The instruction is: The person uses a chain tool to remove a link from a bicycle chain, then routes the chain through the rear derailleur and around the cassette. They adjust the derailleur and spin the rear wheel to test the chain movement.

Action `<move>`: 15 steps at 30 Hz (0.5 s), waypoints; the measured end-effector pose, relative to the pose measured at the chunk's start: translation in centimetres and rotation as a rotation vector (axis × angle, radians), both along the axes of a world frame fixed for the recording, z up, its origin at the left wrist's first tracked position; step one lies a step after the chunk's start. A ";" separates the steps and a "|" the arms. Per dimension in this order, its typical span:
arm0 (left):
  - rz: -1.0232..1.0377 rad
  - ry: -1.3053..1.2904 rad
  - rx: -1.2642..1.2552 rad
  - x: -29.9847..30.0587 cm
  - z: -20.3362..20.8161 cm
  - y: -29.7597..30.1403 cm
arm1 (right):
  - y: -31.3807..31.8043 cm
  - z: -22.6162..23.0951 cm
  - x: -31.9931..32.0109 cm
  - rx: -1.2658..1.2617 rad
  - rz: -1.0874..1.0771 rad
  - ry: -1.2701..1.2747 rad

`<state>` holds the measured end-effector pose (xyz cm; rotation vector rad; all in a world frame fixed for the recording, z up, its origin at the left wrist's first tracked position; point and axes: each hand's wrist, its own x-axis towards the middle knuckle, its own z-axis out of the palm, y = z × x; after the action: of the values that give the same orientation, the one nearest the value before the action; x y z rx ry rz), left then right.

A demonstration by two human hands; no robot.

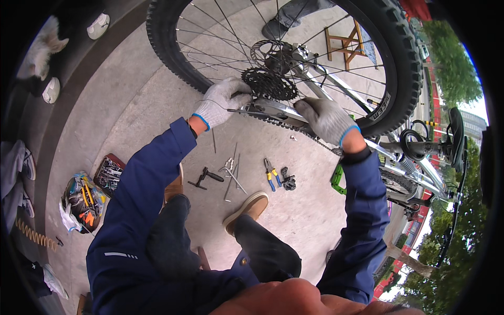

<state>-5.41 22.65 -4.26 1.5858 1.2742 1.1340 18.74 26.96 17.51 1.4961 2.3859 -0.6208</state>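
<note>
Here, silver frame bar (pixel 282 109), long axis sloping gently down rightward, hands (pixel 224 100) (pixel 328 122) apart, grips unclear.

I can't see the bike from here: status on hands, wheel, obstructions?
Left gloved hand beside cassette; right gloved hand at silver frame. Rear wheel sitting in frame. Pliers on ground, apart from both hands. No obstruction visible.

There are two gloved hands (pixel 222 103), one cassette (pixel 269 84) and one saddle (pixel 457 133)
</note>
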 end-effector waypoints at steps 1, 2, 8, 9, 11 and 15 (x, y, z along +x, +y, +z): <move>0.015 -0.017 0.014 0.2 -0.1 -0.2 | 0.7 -0.6 -0.4 -0.038 0.016 -0.033; 0.034 -0.029 0.017 0.3 -0.2 -0.3 | 1.3 -0.8 -0.5 -0.087 -0.018 -0.097; 0.109 -0.060 0.052 1.0 -0.5 -0.6 | 2.8 0.0 -0.2 -0.251 -0.048 -0.092; 0.119 -0.075 0.049 1.2 -0.5 -0.7 | 2.8 0.1 -0.2 -0.264 -0.046 -0.111; 0.139 -0.091 0.055 1.4 -0.5 -0.8 | 2.7 0.2 -0.3 -0.266 0.010 -0.125; 0.186 -0.140 0.068 2.1 -0.7 -1.1 | 2.7 0.3 -0.7 -0.303 -0.002 -0.066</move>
<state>-3.36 21.56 -4.92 1.4310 1.3228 1.3928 18.00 29.67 17.82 1.3660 2.1265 -0.8741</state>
